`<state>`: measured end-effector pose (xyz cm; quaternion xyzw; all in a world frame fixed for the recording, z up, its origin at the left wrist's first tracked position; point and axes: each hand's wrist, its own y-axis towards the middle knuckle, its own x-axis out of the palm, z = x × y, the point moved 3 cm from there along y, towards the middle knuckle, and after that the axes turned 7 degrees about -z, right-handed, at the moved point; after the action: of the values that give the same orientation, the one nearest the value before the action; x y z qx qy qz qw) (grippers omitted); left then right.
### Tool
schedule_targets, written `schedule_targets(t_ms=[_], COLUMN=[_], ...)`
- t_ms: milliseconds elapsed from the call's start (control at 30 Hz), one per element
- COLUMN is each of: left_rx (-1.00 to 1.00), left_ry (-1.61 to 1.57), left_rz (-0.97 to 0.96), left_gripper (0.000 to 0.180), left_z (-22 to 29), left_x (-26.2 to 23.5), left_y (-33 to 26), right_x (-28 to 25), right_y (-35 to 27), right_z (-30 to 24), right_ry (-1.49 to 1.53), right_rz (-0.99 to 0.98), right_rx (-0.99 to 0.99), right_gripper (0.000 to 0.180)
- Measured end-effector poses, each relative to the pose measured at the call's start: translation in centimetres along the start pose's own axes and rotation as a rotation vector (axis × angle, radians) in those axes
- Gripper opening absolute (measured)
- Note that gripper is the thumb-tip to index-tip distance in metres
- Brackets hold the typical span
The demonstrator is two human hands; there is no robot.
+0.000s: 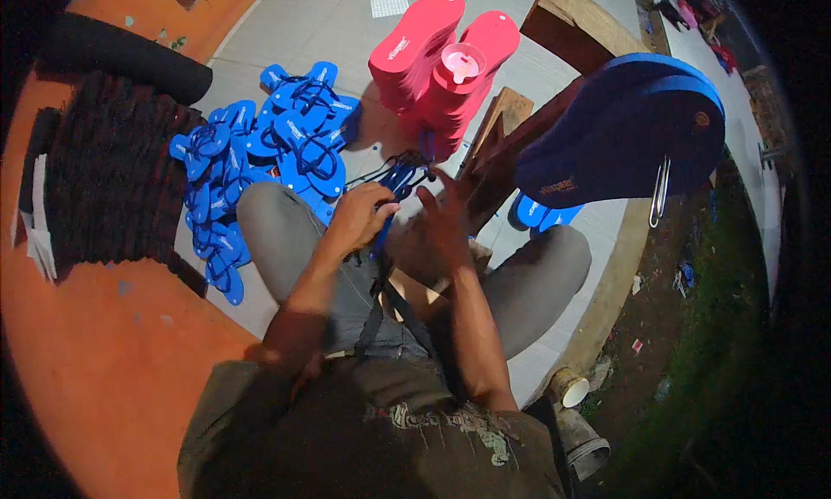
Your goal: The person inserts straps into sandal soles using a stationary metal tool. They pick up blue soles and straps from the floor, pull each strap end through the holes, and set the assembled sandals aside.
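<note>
My left hand (pixel 359 215) is closed, thumb against fingers, on a blue flip-flop (pixel 378 238) seen nearly edge-on between my knees. Black straps (pixel 400 163) spread out just beyond my fingers, partly overlapping blue pieces. Close on the right, my right hand (pixel 446 218) has its fingers apart, their tips near the black straps; it lies in shadow, and I see nothing in its grasp. A heap of blue flip-flops (pixel 303 144) with black straps covers the floor left of my hands. Straight ahead stand tall stacks of pink soles (pixel 411 53).
A pink cup (pixel 463 64) sits on the pink stacks. To the right, dark blue soles (pixel 606 135) rest on a wooden stand (pixel 541 122), near a looped metal tool (pixel 660 192). Bundled black straps (pixel 117 170) and a black roll (pixel 130 57) lie left. The tiled floor (pixel 554 313) ends at a ledge.
</note>
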<state>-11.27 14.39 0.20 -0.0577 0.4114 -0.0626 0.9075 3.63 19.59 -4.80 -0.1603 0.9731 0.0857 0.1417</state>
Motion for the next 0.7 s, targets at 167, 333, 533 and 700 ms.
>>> schedule_targets(t_ms=[167,333,533,700], left_rx=[0.214,-0.112,0.205,0.272], left_ry=[-0.252,-0.373,-0.458,0.05], left_rz=[0.016,-0.036,0.109,0.223], left_gripper=[0.02,0.017,0.029,0.033], left_z=[2.5,3.5,4.3,2.1], left_x=[-1.6,-0.7,2.0,4.5], left_y=[-1.3,-0.6,0.3,2.9], right_x=[-2.6,-3.1,-3.9,-6.3], right_y=[-0.3,-1.4,-3.9,-6.4], right_z=[-3.6,-4.5,-7.0,-7.4], right_ry=[-0.208,0.045,0.142,-0.155], right_rz=[0.231,-0.341,-0.106,-0.063], right_rx=[-0.201,-0.165,-0.099,0.319], right_gripper=[0.058,0.035,0.029,0.021])
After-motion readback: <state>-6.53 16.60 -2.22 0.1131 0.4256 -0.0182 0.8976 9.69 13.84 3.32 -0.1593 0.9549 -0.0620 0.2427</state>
